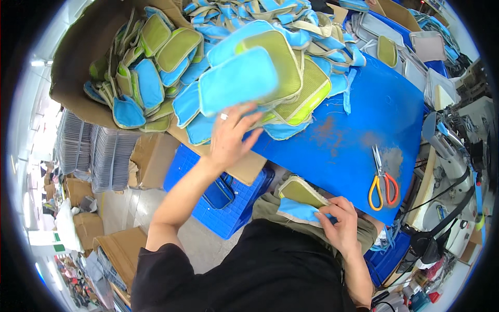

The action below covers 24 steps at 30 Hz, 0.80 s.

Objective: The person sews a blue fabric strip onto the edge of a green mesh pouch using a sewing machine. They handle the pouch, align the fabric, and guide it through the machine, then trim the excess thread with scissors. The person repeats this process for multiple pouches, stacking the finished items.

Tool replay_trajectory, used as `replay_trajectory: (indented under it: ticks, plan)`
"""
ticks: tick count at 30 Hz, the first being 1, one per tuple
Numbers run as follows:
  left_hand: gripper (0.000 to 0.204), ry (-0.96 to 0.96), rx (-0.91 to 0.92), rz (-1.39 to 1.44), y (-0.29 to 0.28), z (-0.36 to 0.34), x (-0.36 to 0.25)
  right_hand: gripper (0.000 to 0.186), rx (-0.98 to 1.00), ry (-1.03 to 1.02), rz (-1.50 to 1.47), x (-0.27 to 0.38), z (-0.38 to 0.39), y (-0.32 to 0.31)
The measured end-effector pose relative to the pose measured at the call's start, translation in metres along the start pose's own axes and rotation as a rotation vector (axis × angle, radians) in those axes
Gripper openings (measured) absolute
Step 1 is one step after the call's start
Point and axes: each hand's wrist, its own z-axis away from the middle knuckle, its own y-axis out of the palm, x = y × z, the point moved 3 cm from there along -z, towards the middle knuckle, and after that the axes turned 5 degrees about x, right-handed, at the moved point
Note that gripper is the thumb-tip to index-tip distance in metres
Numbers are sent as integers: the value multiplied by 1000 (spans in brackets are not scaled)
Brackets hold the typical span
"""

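Note:
My left hand [231, 132], with a ring on one finger, reaches over the pile with its fingers apart. Just beyond its fingertips is a light-blue rounded fabric panel [236, 80], slightly blurred; whether they touch I cannot tell. Under and behind that panel lie olive-green mesh pieces [309, 91] with pale edging. Low over my lap, my right hand [340, 221] is closed on the edge of a small fabric pouch [301, 200], green mesh above and blue below. Orange-and-red-handled scissors [382, 182] rest on the blue table [358, 125], right of the pile.
A cardboard box [78, 62] at the far left brims with similar pieces. Blue and beige straps [249, 15] are heaped at the back. Beneath the table's left side sits a blue plastic crate [215, 208]. A sewing machine [449, 145] stands at the right. Strapped grey stacks [109, 151] are at left.

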Motion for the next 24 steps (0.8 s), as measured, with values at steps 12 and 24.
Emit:
replay_trajectory:
  ticks: [12, 24]
  plan:
    - [109, -96, 291, -109, 73, -89, 67, 15, 16, 47, -30, -9, 5, 2]
    - [18, 38, -68, 536, 11, -57, -75, 15, -93, 42, 31, -1, -2, -22]
